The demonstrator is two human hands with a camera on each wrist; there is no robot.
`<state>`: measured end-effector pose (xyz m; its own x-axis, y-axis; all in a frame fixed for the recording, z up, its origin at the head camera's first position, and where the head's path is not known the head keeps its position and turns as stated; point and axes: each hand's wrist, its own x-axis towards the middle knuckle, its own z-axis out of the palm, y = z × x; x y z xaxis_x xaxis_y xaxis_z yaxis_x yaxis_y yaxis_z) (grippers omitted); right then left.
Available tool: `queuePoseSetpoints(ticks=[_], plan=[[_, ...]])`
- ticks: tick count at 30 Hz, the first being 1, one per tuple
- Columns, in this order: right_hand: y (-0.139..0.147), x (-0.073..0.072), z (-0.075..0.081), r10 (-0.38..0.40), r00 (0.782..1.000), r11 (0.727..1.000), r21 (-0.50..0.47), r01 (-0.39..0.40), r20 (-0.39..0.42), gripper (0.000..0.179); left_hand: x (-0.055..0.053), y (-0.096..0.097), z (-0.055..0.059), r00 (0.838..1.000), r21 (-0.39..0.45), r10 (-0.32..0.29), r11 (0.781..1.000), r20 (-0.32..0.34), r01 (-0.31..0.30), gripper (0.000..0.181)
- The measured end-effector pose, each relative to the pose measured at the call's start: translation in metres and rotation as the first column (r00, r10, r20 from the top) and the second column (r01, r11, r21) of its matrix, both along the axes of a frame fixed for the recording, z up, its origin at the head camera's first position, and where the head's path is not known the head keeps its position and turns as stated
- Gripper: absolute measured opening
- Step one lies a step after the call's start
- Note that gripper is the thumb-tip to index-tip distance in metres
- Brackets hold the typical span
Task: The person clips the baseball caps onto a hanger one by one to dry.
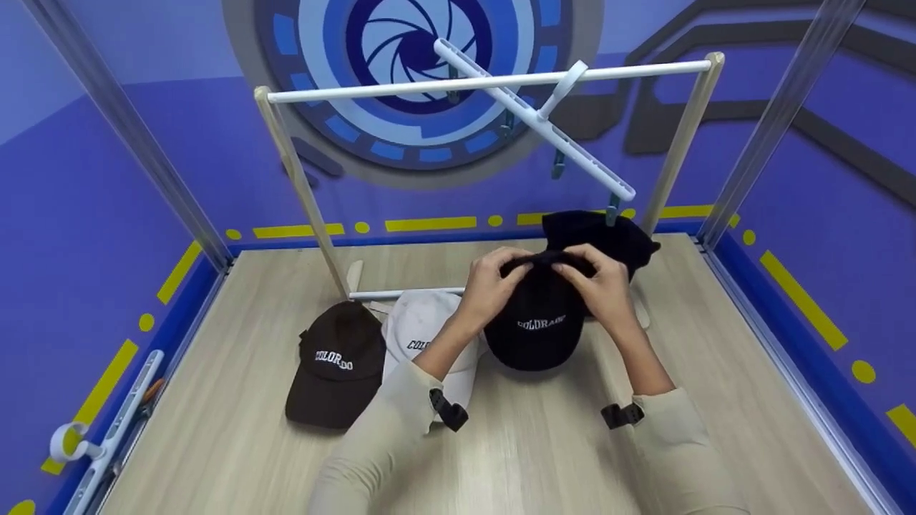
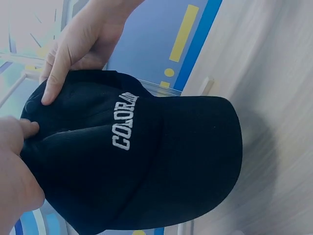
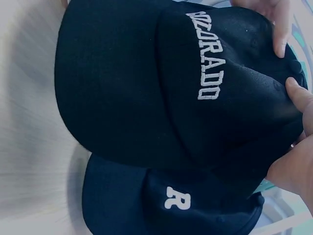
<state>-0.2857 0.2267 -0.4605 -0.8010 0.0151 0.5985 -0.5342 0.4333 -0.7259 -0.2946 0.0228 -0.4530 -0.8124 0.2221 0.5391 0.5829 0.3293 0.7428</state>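
Above the tabletop (image 1: 515,450), I have the black COLORADO cap (image 1: 537,345) pinched at its crown between my left hand (image 1: 494,282) and right hand (image 1: 597,282), both closed to the thickness of the cloth, thumbs in front. Its long axis runs from crown to brim toward the head camera's wearer, the brim pointing near and downward. I see it right of a white cap (image 1: 418,315), beside a black R cap (image 3: 120,196) clipped to a white hanger (image 1: 587,161).
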Motion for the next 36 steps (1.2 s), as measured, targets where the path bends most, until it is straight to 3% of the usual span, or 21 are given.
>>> queuePoseSetpoints(ticks=[3,10,16,22,27,36], plan=[[0.002,-0.002,0.001,0.022,0.999,0.999,0.027,-0.022,-0.031,0.019,-0.001,0.001,0.002,1.000,0.037,-0.002,0.999,0.001,0.002,0.012],[0.002,-0.007,-0.008,0.071,0.987,0.987,0.152,-0.049,-0.141,0.019,-0.003,0.007,0.004,0.998,0.036,0.031,0.999,-0.055,-0.029,0.007],[0.000,-0.007,-0.016,0.075,0.972,0.986,0.161,-0.039,-0.225,0.016,-0.003,0.007,0.002,0.997,0.051,0.038,0.998,-0.065,-0.035,0.008],[0.001,-0.008,-0.012,0.092,0.970,0.986,0.156,-0.057,-0.226,0.013,-0.003,0.005,0.004,0.997,0.061,0.030,0.998,-0.072,-0.026,0.008],[0.004,-0.008,-0.007,0.095,0.968,0.982,0.181,-0.053,-0.233,0.012,-0.004,0.003,0.007,0.996,0.020,0.018,1.000,-0.086,-0.016,0.008],[0.004,-0.012,0.006,0.097,0.969,0.979,0.199,-0.052,-0.227,0.011,-0.008,0.001,0.013,0.991,-0.083,0.072,0.993,-0.110,-0.082,0.012]])
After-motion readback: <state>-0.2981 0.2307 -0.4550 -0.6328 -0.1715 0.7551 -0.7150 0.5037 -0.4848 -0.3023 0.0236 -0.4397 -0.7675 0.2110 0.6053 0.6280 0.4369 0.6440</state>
